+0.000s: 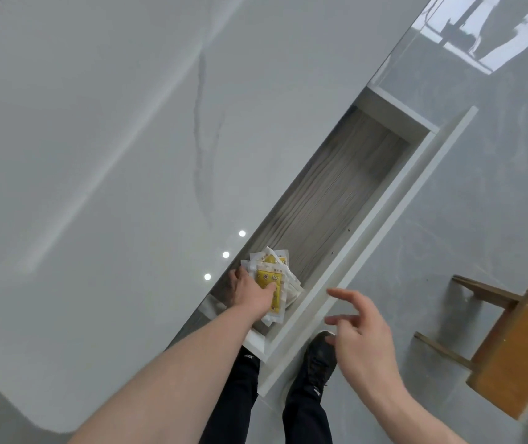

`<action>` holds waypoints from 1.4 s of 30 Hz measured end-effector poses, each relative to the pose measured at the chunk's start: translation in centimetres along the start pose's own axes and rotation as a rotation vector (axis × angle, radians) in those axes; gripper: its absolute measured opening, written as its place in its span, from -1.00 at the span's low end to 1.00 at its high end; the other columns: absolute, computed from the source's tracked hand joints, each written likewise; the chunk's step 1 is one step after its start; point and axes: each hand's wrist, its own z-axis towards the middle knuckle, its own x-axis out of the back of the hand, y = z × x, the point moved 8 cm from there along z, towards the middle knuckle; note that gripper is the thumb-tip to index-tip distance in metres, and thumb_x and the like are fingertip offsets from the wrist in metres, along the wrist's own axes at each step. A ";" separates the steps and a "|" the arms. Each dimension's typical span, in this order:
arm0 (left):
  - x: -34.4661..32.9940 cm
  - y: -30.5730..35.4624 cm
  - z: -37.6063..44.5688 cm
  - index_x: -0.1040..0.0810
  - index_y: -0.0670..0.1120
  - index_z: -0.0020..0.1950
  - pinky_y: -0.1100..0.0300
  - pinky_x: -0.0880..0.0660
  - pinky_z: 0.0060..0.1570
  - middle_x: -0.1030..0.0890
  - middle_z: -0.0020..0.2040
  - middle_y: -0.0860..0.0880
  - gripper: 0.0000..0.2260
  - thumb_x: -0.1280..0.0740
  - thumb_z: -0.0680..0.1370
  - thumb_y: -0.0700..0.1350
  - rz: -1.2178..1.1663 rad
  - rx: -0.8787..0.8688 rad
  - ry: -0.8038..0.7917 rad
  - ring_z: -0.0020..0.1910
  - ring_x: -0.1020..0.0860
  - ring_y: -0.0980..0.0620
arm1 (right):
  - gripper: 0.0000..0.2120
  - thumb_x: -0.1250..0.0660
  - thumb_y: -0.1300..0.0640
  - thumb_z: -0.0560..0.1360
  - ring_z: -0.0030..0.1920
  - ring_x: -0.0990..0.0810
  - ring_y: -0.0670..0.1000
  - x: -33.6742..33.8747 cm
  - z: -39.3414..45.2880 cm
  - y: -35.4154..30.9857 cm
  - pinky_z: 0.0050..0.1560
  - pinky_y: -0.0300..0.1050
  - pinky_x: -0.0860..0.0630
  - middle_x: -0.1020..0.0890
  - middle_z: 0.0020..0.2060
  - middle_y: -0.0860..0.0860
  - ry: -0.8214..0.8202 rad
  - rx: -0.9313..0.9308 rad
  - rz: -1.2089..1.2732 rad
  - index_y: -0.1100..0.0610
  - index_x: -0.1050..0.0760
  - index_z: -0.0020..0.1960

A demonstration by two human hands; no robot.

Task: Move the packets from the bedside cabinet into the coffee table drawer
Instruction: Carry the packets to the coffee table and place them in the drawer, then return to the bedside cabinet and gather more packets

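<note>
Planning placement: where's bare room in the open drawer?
Bare wood floor of the drawer runs from the packets to its far end wall. Crowded only at the near end, where the left hand holds the packets.

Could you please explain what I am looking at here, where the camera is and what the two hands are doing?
There is no machine here: a person wears a wide-angle camera on the head, looking down at their own arms, legs and shoes. The large glossy grey surface is the coffee table; its drawer is pulled open, showing a wood-grain bottom. The left hand reaches into the drawer's near end and holds a bundle of yellow-and-white packets. The right hand holds nothing and hovers with relaxed fingers just outside the drawer front. A wooden stool stands on the floor to the right.
</note>
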 end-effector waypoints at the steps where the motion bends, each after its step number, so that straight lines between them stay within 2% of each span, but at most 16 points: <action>1: -0.1 0.5 0.1 -0.03 -0.05 0.68 -0.19 -0.26 0.52 0.01 0.69 -0.12 -0.17 -0.45 0.57 0.09 -0.015 -0.031 0.024 0.65 -0.10 -0.14 | -0.42 -0.13 0.40 0.54 -0.12 -0.71 -0.09 1.4 0.0 0.2 -0.25 -0.24 -0.61 -0.67 -0.03 -0.05 0.044 0.026 -0.011 -0.30 -0.54 0.11; 2: -0.1 1.1 0.1 -0.10 -0.03 0.66 -0.14 -0.34 0.47 -0.07 0.67 -0.09 -0.21 -0.47 0.56 0.04 -0.013 -0.083 0.058 0.61 -0.19 -0.12 | -0.45 -0.16 0.39 0.55 -0.10 -0.69 -0.11 2.6 0.1 0.6 -0.17 -0.25 -0.61 -0.64 0.00 -0.06 0.082 0.043 -0.018 -0.29 -0.54 0.10; 4: 0.1 2.5 -0.2 -0.21 0.00 0.60 -0.03 -0.45 0.33 -0.22 0.58 -0.01 -0.29 -0.49 0.55 0.00 0.081 -0.225 0.134 0.48 -0.36 -0.08 | -0.52 -0.21 0.35 0.57 -0.05 -0.67 -0.08 4.4 0.4 1.6 0.01 -0.05 -0.63 -0.60 0.07 -0.06 0.129 0.042 -0.014 -0.26 -0.52 0.11; 6: -0.1 3.9 -0.6 -0.20 0.02 0.60 -0.01 -0.43 0.34 -0.26 0.55 0.03 -0.27 -0.51 0.53 0.00 0.255 -0.382 0.156 0.47 -0.34 -0.08 | -0.57 -0.25 0.33 0.60 -0.03 -0.67 -0.01 5.3 0.7 3.0 -0.01 -0.03 -0.59 -0.58 0.10 -0.04 0.148 0.017 0.012 -0.24 -0.51 0.11; 8: -0.9 4.7 -0.7 -0.14 0.02 0.64 -0.06 -0.39 0.41 -0.25 0.58 0.04 -0.19 -0.53 0.51 0.01 0.399 -0.473 0.098 0.53 -0.28 -0.08 | -0.57 -0.25 0.32 0.61 -0.03 -0.67 0.00 5.4 0.9 4.1 -0.07 -0.09 -0.54 -0.57 0.11 -0.02 0.142 0.000 0.034 -0.25 -0.49 0.12; 11: -1.3 4.8 -0.5 0.00 0.03 0.68 -0.12 -0.33 0.48 -0.17 0.63 0.04 -0.05 -0.55 0.48 0.05 0.526 -0.479 -0.026 0.58 -0.21 -0.09 | -0.58 -0.23 0.33 0.61 -0.04 -0.67 0.00 4.7 0.9 5.2 -0.17 -0.21 -0.50 -0.54 0.12 -0.05 0.120 -0.013 0.054 -0.22 -0.49 0.14; 15: -1.8 3.9 -1.5 0.27 0.01 0.69 -0.07 0.00 0.62 0.15 0.70 0.06 0.04 -0.49 0.54 0.04 0.550 -0.430 -0.184 0.68 0.08 -0.09 | -0.59 -0.22 0.35 0.58 -0.08 -0.60 -0.21 3.7 0.4 5.3 -0.30 -0.37 -0.48 -0.48 0.14 -0.13 0.108 0.002 0.050 -0.14 -0.50 0.19; 18: -1.0 3.8 -3.6 0.31 -0.01 0.68 -0.09 0.05 0.63 0.26 0.69 0.04 -0.02 -0.40 0.59 0.07 0.482 -0.410 -0.124 0.67 0.19 -0.11 | -0.58 -0.22 0.32 0.58 -0.05 -0.55 -0.32 3.3 -0.4 4.7 -0.31 -0.40 -0.50 -0.46 0.18 -0.15 0.075 0.019 0.019 -0.12 -0.47 0.27; 19: -0.6 3.8 -4.7 0.27 -0.02 0.68 -0.09 0.04 0.63 0.24 0.69 0.02 -0.05 -0.40 0.59 0.03 0.461 -0.410 -0.084 0.67 0.18 -0.12 | -0.57 -0.24 0.30 0.58 -0.01 -0.55 -0.31 3.3 -0.8 4.4 -0.27 -0.38 -0.50 -0.45 0.24 -0.15 0.053 0.026 -0.011 -0.12 -0.45 0.32; 21: 0.3 3.9 -7.4 0.18 -0.03 0.69 -0.05 0.02 0.64 0.18 0.70 -0.02 -0.12 -0.36 0.57 -0.16 0.420 -0.414 -0.032 0.67 0.13 -0.12 | -0.49 -0.28 0.25 0.57 0.10 -0.53 -0.25 3.6 -2.0 3.7 -0.05 -0.32 -0.47 -0.39 0.40 -0.16 0.000 0.057 -0.118 -0.12 -0.39 0.45; 23: 1.3 3.8 -10.8 0.08 -0.04 0.69 -0.01 -0.01 0.64 0.12 0.70 -0.02 -0.17 -0.26 0.52 -0.31 0.384 -0.429 -0.018 0.67 0.09 -0.10 | -0.41 -0.30 0.19 0.57 0.12 -0.52 -0.20 4.4 -3.7 2.7 0.09 -0.24 -0.43 -0.27 0.55 -0.18 -0.049 0.096 -0.251 -0.11 -0.30 0.55; 26: 4.1 3.8 -16.8 -0.07 0.04 0.67 0.02 -0.12 0.61 0.04 0.69 0.06 -0.18 -0.18 0.44 -0.35 0.382 -0.501 0.039 0.65 0.00 -0.03 | -0.36 -0.29 0.14 0.59 0.50 -0.35 -0.04 6.5 -6.8 1.0 0.38 -0.16 -0.38 -0.12 0.65 -0.13 -0.097 0.140 -0.423 -0.08 -0.20 0.62; 27: 5.5 3.7 -19.1 -0.11 0.08 0.66 0.03 -0.13 0.61 0.01 0.68 0.07 -0.19 -0.18 0.43 -0.33 0.399 -0.512 0.081 0.64 -0.02 -0.02 | -0.35 -0.28 0.14 0.59 0.56 -0.28 0.00 7.5 -8.2 0.4 0.44 -0.12 -0.34 -0.09 0.66 -0.11 -0.110 0.147 -0.462 -0.06 -0.17 0.63; 30: 10.4 3.0 -27.8 -0.10 0.10 0.66 0.00 -0.08 0.62 -0.03 0.68 0.01 -0.22 -0.22 0.47 -0.26 0.458 -0.476 0.148 0.65 0.00 -0.05 | -0.33 -0.25 0.16 0.59 0.62 -0.17 0.05 10.8 -14.2 -2.3 0.52 -0.06 -0.29 -0.07 0.68 -0.05 -0.151 0.169 -0.573 -0.02 -0.13 0.65; 35: 16.2 2.3 -38.2 -0.12 0.02 0.66 -0.05 0.04 0.64 0.06 0.70 -0.03 -0.34 -0.21 0.57 -0.20 0.494 -0.492 0.197 0.67 0.09 -0.07 | -0.33 -0.25 0.16 0.61 0.65 -0.10 0.09 13.2 -21.7 -7.0 0.58 -0.05 -0.20 -0.07 0.68 0.00 -0.215 0.280 -0.677 0.03 -0.13 0.67; 42: 23.2 -3.2 -49.8 -0.09 0.08 0.67 -0.10 0.18 0.63 0.11 0.69 0.04 -0.39 -0.19 0.62 -0.06 0.395 -0.507 0.349 0.67 0.16 -0.05 | -0.33 -0.24 0.16 0.62 0.67 -0.02 0.10 13.3 -31.7 -13.0 0.62 -0.02 -0.10 -0.07 0.68 0.01 -0.223 0.503 -0.813 0.04 -0.09 0.68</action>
